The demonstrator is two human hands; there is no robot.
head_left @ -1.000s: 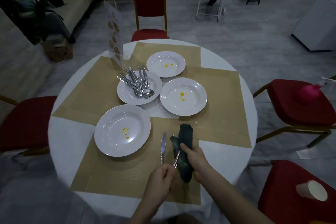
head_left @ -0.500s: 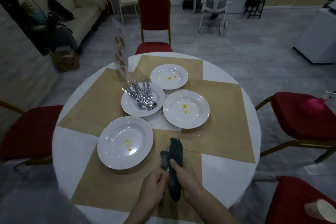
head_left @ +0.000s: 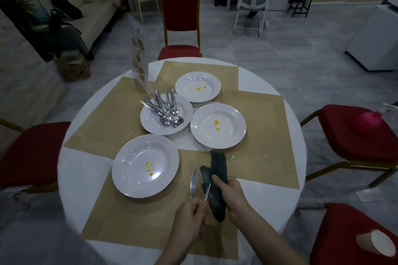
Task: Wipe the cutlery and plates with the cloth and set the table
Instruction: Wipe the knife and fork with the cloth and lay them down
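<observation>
Four white plates are sitting on a round table [head_left: 73, 178] covered with tan placemats [head_left: 265, 127]. The near plate [head_left: 145, 165], just left of your hands, is holding only a few yellow smears. The middle plate [head_left: 166, 114] is carrying a heap of cutlery [head_left: 164, 107], handles fanning toward the far left and spoon bowls resting near its right rim. The right plate [head_left: 218, 126] and the far plate [head_left: 197, 86] are each showing small yellow spots and nothing else.

You are working at the near edge of the table. Your right hand [head_left: 233, 196] is clenching a dark cloth [head_left: 216, 178], which is standing up out of your fist and hanging below it. Your left hand [head_left: 190, 219] is gripping the handle of a thin piece of cutlery [head_left: 207, 190], whose far end is running into the fold of the cloth; you cannot tell what kind of utensil it is. A knife [head_left: 193, 183] is lying on the placemat between the near plate and the cloth, blade pointing away from you.

A standing menu card [head_left: 140, 58] is rising at the far left of the table, and red chairs [head_left: 353, 131] are ringing it.
</observation>
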